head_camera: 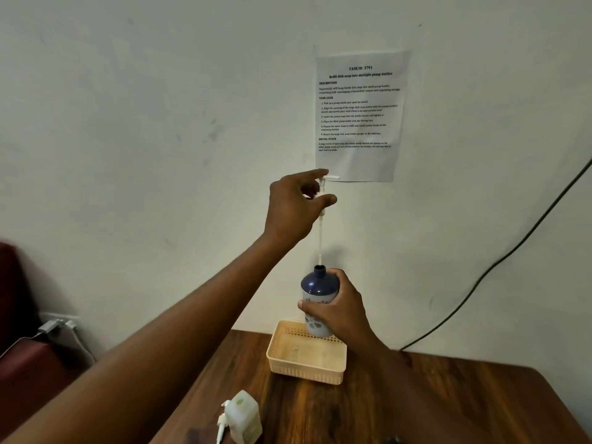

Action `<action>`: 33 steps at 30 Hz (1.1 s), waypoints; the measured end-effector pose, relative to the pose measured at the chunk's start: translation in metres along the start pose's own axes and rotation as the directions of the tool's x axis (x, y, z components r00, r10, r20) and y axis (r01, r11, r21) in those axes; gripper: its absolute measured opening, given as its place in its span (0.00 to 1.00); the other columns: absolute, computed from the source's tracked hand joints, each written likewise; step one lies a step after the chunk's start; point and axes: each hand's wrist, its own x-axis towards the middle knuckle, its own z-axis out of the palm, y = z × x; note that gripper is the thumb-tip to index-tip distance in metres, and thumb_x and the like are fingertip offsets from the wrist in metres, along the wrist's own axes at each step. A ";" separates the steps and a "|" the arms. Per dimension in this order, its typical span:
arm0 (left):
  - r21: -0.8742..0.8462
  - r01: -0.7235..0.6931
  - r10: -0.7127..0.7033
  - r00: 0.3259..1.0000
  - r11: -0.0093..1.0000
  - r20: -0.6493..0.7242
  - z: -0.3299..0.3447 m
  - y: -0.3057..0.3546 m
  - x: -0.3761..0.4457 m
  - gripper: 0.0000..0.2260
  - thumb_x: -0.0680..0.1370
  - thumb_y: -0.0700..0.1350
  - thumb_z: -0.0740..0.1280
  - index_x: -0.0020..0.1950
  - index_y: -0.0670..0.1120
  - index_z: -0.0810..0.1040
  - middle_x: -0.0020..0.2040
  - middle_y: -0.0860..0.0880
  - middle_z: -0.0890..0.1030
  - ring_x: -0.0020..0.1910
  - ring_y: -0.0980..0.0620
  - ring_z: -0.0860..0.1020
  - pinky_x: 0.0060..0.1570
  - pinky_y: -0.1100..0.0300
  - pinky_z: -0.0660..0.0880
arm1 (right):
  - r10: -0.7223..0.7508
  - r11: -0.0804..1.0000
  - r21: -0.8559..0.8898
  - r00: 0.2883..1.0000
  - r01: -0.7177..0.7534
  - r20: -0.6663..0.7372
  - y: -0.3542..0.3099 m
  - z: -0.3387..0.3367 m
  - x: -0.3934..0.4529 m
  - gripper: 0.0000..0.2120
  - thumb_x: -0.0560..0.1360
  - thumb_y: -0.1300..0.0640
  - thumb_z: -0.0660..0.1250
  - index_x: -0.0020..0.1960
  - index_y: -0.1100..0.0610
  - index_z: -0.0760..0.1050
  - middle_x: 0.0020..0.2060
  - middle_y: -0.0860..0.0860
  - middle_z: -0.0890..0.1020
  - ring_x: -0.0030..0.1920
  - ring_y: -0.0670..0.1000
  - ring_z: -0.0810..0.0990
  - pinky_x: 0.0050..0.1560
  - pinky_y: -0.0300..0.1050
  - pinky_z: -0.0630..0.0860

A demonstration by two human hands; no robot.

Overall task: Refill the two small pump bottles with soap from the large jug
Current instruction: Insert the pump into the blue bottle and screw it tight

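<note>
At frame centre your right hand [338,307] grips the bottle [318,298] above the basket [306,354]; your left hand's [294,208] fingers pinch the pump [322,200]. It's probably light, the tube bendy; keep hold by the collar.

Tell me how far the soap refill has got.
Done: nothing that shows; the basket holds no bottle. In hand: the right hand grips the blue bottle, neck open, while the left hand holds its pump above it. Left: the white bottle waits on the table. The jug is out of view.
</note>
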 end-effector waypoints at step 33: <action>-0.150 0.099 -0.093 0.995 0.984 0.049 0.021 -0.015 -0.056 0.22 0.71 0.38 0.80 0.64 0.52 0.84 0.48 0.53 0.85 0.47 0.60 0.84 0.50 0.69 0.81 | -0.063 0.995 -0.084 0.987 0.051 -0.149 -0.043 -0.032 0.031 0.31 0.65 0.40 0.79 0.61 0.47 0.68 0.52 0.41 0.75 0.50 0.44 0.75 0.43 0.27 0.67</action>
